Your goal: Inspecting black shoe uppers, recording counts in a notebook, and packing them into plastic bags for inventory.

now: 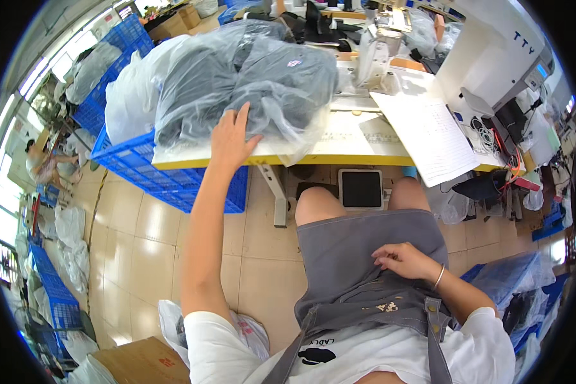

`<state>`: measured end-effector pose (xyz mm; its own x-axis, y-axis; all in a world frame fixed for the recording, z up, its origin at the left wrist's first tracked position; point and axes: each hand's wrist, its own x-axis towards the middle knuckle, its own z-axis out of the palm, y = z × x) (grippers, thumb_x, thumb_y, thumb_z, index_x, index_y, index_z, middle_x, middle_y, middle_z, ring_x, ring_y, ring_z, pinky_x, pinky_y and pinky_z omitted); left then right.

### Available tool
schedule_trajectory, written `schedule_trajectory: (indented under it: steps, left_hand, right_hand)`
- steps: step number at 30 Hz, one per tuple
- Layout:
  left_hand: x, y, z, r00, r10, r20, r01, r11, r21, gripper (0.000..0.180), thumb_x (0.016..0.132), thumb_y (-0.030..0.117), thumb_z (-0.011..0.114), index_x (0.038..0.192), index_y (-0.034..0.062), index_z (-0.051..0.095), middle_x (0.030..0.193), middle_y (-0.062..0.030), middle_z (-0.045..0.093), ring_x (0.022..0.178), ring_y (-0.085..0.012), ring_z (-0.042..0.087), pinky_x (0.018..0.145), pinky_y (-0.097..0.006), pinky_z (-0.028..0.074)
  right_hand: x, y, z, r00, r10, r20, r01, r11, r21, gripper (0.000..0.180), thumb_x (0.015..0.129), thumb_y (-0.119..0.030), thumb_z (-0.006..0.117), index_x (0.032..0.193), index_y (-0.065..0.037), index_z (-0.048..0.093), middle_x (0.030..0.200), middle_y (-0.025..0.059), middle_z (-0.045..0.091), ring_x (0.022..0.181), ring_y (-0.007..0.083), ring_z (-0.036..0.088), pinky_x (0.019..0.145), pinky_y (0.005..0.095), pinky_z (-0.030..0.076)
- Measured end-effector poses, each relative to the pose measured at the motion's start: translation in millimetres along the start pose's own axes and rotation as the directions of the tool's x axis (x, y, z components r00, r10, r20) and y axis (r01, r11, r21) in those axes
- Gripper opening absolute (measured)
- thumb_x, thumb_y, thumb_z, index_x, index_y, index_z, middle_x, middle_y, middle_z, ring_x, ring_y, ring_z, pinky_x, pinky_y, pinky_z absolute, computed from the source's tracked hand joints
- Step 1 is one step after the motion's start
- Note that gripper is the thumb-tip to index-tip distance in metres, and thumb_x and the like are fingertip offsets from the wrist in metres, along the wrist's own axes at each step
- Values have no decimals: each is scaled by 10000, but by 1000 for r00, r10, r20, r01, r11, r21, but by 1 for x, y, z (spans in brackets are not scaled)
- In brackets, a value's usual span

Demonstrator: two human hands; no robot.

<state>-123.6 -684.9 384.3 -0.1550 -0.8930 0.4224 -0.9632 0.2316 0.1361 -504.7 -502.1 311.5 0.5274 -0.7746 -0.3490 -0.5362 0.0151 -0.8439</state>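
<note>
My left hand (232, 138) reaches forward with fingers spread and rests flat on a clear plastic bag of dark folded garments (249, 83) lying on the white, yellow-edged sewing table (358, 144). It grips nothing. My right hand (404, 260) lies on my lap, on the grey apron, with its fingers loosely curled and nothing in them; a thin bracelet circles the wrist.
A sewing machine (377, 61) stands behind the bag, and a sheet of paper (429, 134) hangs over the table's right edge. Blue plastic crates (166, 182) with bagged goods stand at the left. A foot pedal (361, 189) lies under the table. A cardboard box (144, 361) sits near me. Another person (45, 163) sits at far left.
</note>
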Motion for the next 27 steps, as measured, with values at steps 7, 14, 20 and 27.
schedule_trajectory:
  steps: [7,14,20,27]
  left_hand:
    - [33,0,7,964,169,-204,-226,926,-301,233,823,184,561,1013,63,621,753,-98,598,662,-256,549,645,-335,426]
    - [0,131,-92,995,-96,-35,34,630,-776,335,942,287,410,1043,50,624,580,62,364,524,-29,301,475,-196,233]
    - [-54,140,-79,984,-151,91,163,579,-799,445,952,380,365,1141,41,582,578,82,357,486,-14,293,446,-177,187]
    - [-73,76,-32,731,-683,17,265,260,-929,746,837,577,443,1358,64,293,1308,-180,380,1167,-309,390,944,-493,311]
  right_hand:
    - [4,-42,-23,922,-387,23,388,919,-74,247,832,-66,535,1072,-18,566,949,158,622,850,273,615,741,330,488]
    - [87,-125,-61,375,-887,-270,764,461,-452,320,793,-10,521,1113,-24,525,1122,164,520,1017,343,512,859,389,429]
    - [154,-125,-71,476,-799,-367,474,584,-659,417,790,-116,561,1181,-1,472,1189,199,499,1073,351,497,894,417,398]
    - [154,-105,-53,630,-661,-406,57,561,-826,509,718,-220,642,1149,0,485,1148,191,499,1068,336,475,861,433,392]
